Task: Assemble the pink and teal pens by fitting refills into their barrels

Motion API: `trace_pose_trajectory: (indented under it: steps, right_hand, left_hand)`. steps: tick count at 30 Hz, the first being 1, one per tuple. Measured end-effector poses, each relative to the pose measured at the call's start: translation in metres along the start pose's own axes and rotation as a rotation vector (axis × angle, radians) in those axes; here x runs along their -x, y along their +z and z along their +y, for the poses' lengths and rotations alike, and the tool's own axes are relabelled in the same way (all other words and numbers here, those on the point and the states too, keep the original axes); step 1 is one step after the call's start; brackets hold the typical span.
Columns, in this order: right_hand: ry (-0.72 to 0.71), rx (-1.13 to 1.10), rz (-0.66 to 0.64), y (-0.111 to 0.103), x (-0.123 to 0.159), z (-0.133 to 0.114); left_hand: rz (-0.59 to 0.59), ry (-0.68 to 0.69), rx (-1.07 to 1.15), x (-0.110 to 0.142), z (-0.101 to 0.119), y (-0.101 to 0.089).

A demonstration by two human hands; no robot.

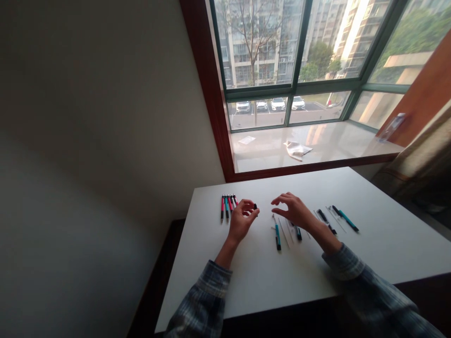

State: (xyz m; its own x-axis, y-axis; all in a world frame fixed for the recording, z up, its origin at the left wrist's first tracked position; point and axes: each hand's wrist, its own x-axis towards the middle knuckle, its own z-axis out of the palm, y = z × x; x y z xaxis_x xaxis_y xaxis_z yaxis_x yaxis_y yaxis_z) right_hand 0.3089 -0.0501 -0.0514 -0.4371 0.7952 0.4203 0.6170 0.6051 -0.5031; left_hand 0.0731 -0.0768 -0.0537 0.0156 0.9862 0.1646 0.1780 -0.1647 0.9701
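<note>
One small black piece (pixel 255 206) is resting in the grip of the left hand (pixel 241 220), whose thumb and fingertips are closing on it above the white counter (pixel 268 281). To its right, the right hand (pixel 291 209) is hovering with thumb and fingers spreading apart; its grip is standing moderately wide, and nothing is showing between the fingertips.

Several assembled pens (pixel 226 209), red, teal and pale with black ends, are lying side by side just beyond the left hand, which is partly hiding the row. Near and below the right hand, a teal barrel (pixel 278 236) with a black end is lying on the counter, and thin white rods (pixel 283 233) are lying just beside it. Another dark teal part (pixel 299 233) is showing close by, partly covered by the hand. Farther right, a black part (pixel 326 220) is lying at a slant, and beyond it a teal and black barrel (pixel 348 220) is slanting the same way, with a thin pale rod (pixel 338 219) lying between them.

Behind the counter, a crumpled white cloth (pixel 297 150) and a flat white scrap (pixel 246 140) are resting on the window sill (pixel 331 141), and a clear bottle (pixel 392 126) is standing tilted-looking at its right end.
</note>
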Motion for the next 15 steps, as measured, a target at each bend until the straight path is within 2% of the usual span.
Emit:
trace_pose_trajectory:
  steps: [4,7,9,11,13,15]
  right_hand:
    - [0.067,0.096,-0.159,0.007,0.0,0.016]
    - [0.07,0.055,-0.157,0.013,-0.002,0.015]
    - [0.113,-0.089,-0.063,0.015,-0.004,0.013]
    - [0.187,-0.328,0.033,0.016,-0.005,0.009]
    - [0.241,-0.56,0.063,0.018,-0.004,0.005]
    - [0.261,-0.688,0.041,0.022,-0.002,0.001]
  left_hand:
    - [0.026,0.076,-0.122,0.0,-0.002,0.0]
    - [0.019,0.134,-0.218,0.001,-0.001,0.0]
    - [0.012,0.166,-0.262,0.002,0.0,0.001]
    - [0.008,0.183,-0.286,0.003,0.001,0.002]
    - [0.004,0.184,-0.298,0.003,0.002,0.003]
    - [-0.002,0.181,-0.31,0.004,0.001,0.004]
